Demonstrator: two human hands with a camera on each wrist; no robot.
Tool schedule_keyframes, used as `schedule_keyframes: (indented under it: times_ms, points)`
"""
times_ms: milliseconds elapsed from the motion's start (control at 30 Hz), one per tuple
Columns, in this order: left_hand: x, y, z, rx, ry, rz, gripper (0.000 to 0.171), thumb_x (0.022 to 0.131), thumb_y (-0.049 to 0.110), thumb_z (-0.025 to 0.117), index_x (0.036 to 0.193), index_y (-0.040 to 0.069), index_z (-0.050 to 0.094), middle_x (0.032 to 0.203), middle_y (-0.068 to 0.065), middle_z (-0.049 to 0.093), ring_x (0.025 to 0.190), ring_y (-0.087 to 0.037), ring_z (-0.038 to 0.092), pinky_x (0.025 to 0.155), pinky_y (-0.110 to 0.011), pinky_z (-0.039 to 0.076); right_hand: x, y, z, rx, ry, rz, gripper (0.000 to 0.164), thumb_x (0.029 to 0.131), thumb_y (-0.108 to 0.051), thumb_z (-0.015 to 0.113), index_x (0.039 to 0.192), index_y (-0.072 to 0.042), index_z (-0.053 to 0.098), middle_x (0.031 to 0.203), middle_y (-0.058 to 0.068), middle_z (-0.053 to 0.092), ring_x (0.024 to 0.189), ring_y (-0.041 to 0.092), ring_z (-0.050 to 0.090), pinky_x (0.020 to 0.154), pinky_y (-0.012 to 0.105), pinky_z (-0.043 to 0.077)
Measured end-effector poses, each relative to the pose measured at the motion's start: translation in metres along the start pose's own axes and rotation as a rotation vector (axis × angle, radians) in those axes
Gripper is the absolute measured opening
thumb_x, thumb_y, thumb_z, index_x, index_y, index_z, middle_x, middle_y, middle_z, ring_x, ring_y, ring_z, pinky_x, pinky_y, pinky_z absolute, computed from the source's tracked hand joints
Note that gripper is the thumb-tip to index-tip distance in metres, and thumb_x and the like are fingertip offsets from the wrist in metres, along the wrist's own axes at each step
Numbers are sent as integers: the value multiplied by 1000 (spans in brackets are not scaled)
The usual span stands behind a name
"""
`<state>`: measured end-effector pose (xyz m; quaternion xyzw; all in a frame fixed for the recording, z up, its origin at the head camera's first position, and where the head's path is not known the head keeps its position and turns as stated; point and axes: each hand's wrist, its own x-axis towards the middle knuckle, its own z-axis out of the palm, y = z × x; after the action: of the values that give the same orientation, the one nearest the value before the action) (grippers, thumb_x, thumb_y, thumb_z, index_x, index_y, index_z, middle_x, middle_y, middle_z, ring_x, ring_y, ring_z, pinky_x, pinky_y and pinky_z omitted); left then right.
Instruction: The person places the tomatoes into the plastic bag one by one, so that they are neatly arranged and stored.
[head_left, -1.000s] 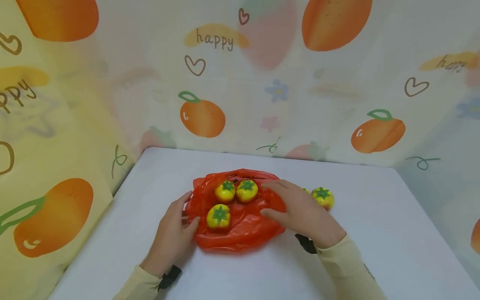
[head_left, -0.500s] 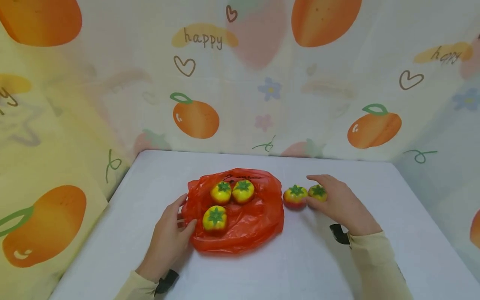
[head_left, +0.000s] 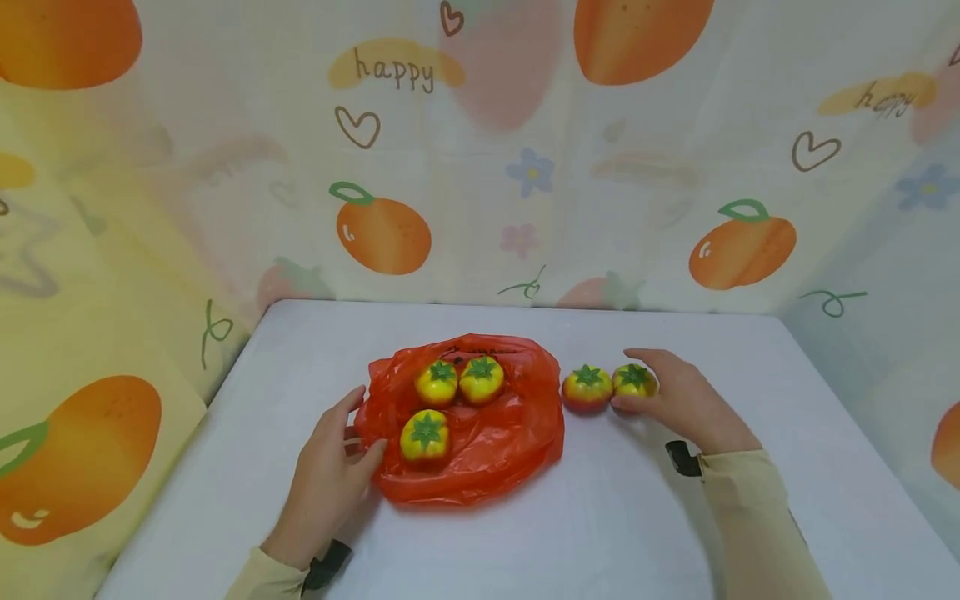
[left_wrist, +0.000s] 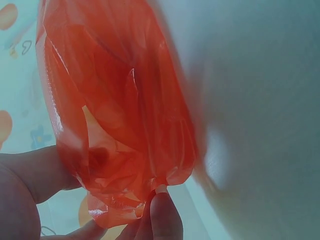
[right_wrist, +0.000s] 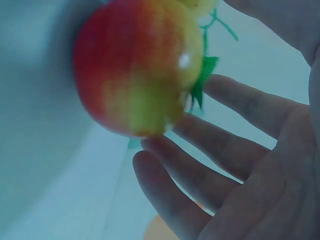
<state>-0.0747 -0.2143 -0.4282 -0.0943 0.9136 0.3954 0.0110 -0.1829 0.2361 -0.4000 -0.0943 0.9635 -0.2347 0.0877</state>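
Note:
A crinkled red plastic bag lies in the middle of the white table, in the head view. On it sit 3 yellow-red toy fruits, one of them a front fruit, with green star-shaped tops. My left hand holds the bag's left edge; the left wrist view shows fingertips at its gathered corner. Right of the bag stand two more such fruits, a nearer one and an outer one. Around the outer fruit my right hand is spread, fingers loosely extended beside it.
The white table runs to a back wall hung with a fruit-print cloth. The same kind of cloth covers both sides. Dark straps circle the wrists.
My right hand has left the bag and moved right to the outer fruit, uncovering both loose fruits. My left hand keeps its place at the bag's edge. The head view has shifted slightly.

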Motion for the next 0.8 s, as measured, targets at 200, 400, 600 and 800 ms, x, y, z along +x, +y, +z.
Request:
schedule_keyframes:
  times_ms: [200,400,600,800]
  points:
    - [0,1,0,-5,-1,18,87,100,19,78,171,20,28,163,-14,47,131,-33,63,105,-52,62,2,5,8,12,-17,4,85,91,-45,85,160,-8,50,160,22,53,149,47,47,123,70,39]
    - [0,2,1,-7,-2,19,87,100,18,78,171,20,29,163,-14,47,131,-32,63,106,-52,62,3,6,9,6,-10,-4,83,91,-39,86,159,-7,51,159,24,54,146,48,49,122,70,41]
    - [0,1,2,-6,-5,-2,88,100,18,78,171,21,28,164,-14,46,133,-33,62,105,-52,62,5,8,13,-2,-17,-4,81,92,-38,86,159,-8,51,159,23,55,145,47,50,122,69,42]
    - [0,1,1,1,-5,-8,88,99,19,79,171,20,28,164,-14,46,132,-33,62,105,-52,63,7,5,12,-5,-27,-4,81,91,-38,87,157,-6,53,157,25,56,143,48,51,120,70,43]
